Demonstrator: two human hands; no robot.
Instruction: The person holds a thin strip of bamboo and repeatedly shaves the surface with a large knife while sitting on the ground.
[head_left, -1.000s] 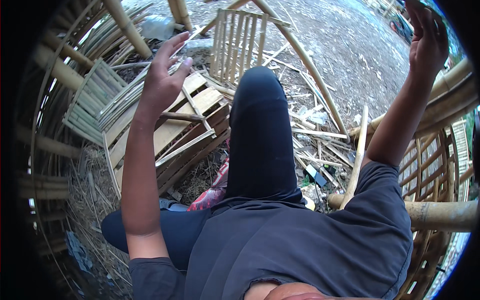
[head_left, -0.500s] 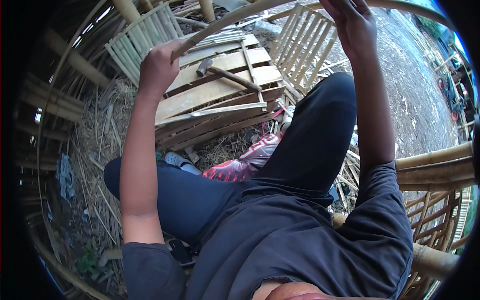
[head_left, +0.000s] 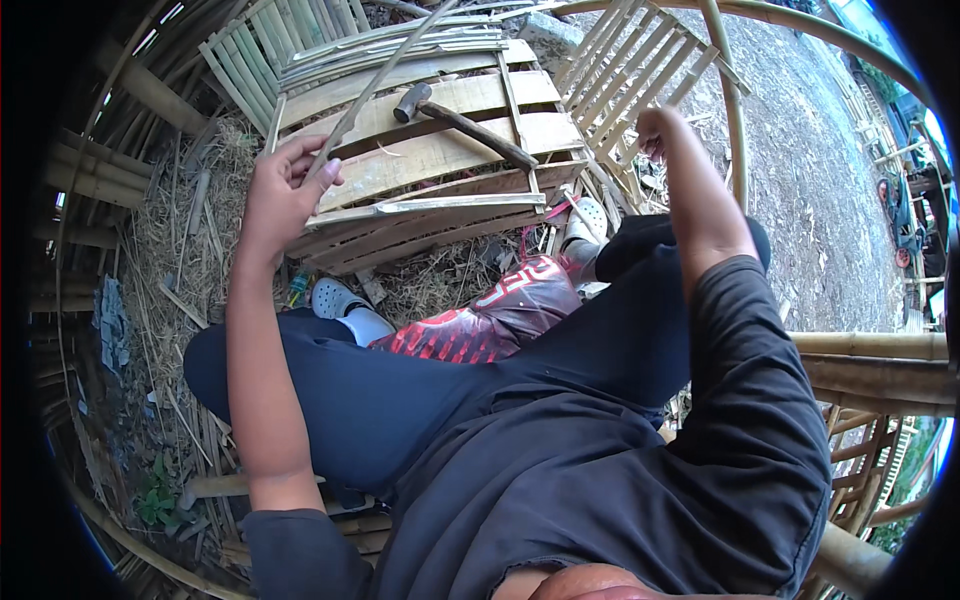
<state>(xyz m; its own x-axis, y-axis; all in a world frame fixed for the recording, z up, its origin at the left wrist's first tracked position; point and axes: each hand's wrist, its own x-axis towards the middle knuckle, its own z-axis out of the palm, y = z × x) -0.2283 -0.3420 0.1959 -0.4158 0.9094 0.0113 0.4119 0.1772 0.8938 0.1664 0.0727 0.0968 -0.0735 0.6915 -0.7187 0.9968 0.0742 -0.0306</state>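
Observation:
My left hand [head_left: 285, 195] pinches a thin bamboo strip [head_left: 376, 85] between thumb and fingers. The strip slants up and away to the right, past the top edge of the view. A low slatted wooden bench [head_left: 440, 170] stands in front of me. On its slats lies a hammer [head_left: 470, 132] with a dark metal head and a wooden handle. Off to the right, my right hand [head_left: 655, 132] is raised with its fingers curled in. It is close to a slatted bamboo panel [head_left: 610, 75], and whatever the fingers may hold is hidden.
More bamboo strips [head_left: 390, 48] lie along the bench's far side. Another bamboo panel [head_left: 255, 65] leans at the far left. A red and dark printed cloth [head_left: 490, 315] hangs between my legs. Straw and bamboo scraps [head_left: 185, 270] litter the ground. Bamboo rails [head_left: 870, 347] run at my right.
Both hands have come down and nearer; the right has left the top edge. The bamboo strip that arched across the top now rises straighter from my left hand. The hammer stays on the bench.

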